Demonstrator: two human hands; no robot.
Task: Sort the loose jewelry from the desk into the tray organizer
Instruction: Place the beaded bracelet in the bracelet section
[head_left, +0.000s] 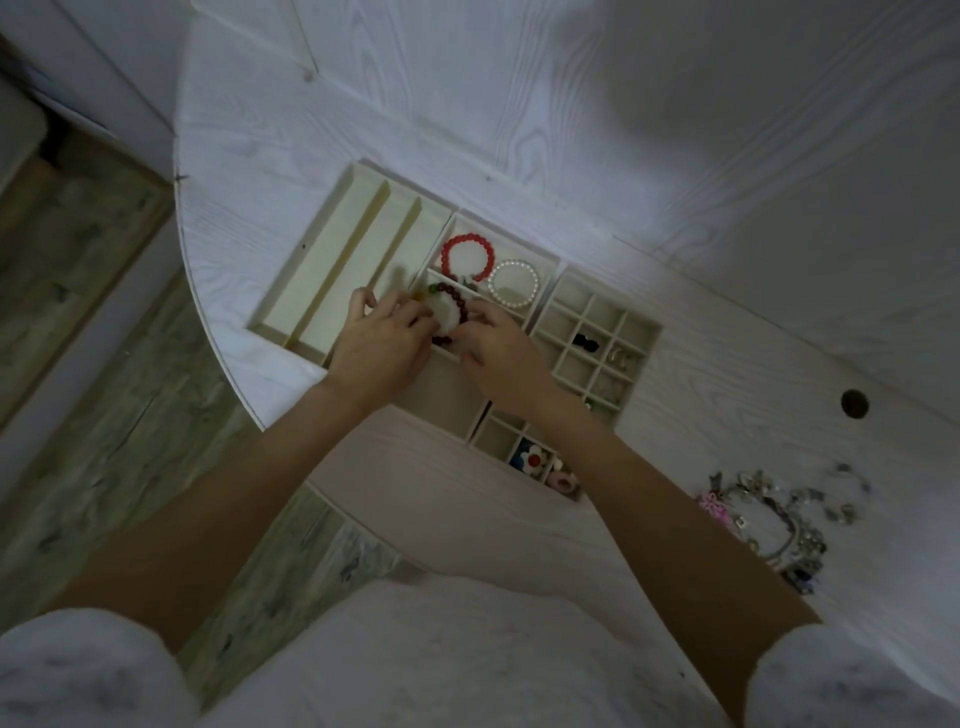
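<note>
A cream tray organizer (332, 244) lies on the white desk, made of long slots, larger bracelet sections and small square cells. A red bead bracelet (467, 255) and a white pearl bracelet (513, 283) lie in the far section. Over the section in front of it, my left hand (382, 340) and my right hand (498, 348) both pinch a dark maroon bead bracelet (456, 296) around something pale. A pile of loose jewelry (774, 519) lies on the desk at the right.
Small items sit in the square cells: a dark piece (586, 341), earrings (618, 356), a blue-and-white flower (530, 460) and a pink piece (563, 480). A cable hole (854, 403) is at the right. The desk's curved edge drops to the floor on the left.
</note>
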